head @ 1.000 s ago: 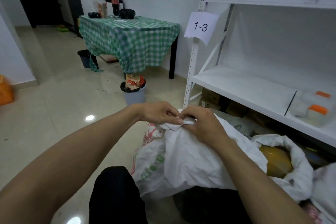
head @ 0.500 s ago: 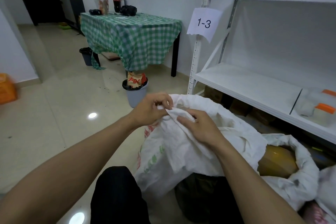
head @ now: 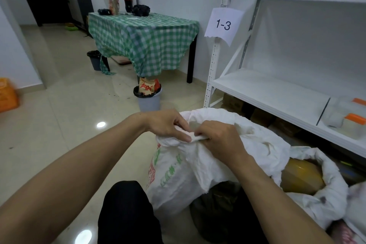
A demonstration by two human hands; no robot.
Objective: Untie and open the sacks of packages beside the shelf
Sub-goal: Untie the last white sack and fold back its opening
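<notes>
Your left hand (head: 168,125) and right hand (head: 219,140) meet, fingertips touching, at the bunched mouth of the white woven plastic sack with green and red print (head: 178,174). Both pinch a fold of its fabric. The sack stands on the glossy beige tiled floor (head: 69,125), just beside the white metal shelf (head: 267,89) (the one with the paper label "1-3" (head: 223,24)). To its right a second white sack (head: 332,184) lies open, with a yellow package (head: 301,178) showing inside.

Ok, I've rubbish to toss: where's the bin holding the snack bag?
Head view, centre: the bin stands on the floor before the green checked table, left of the white shelf.
</notes>
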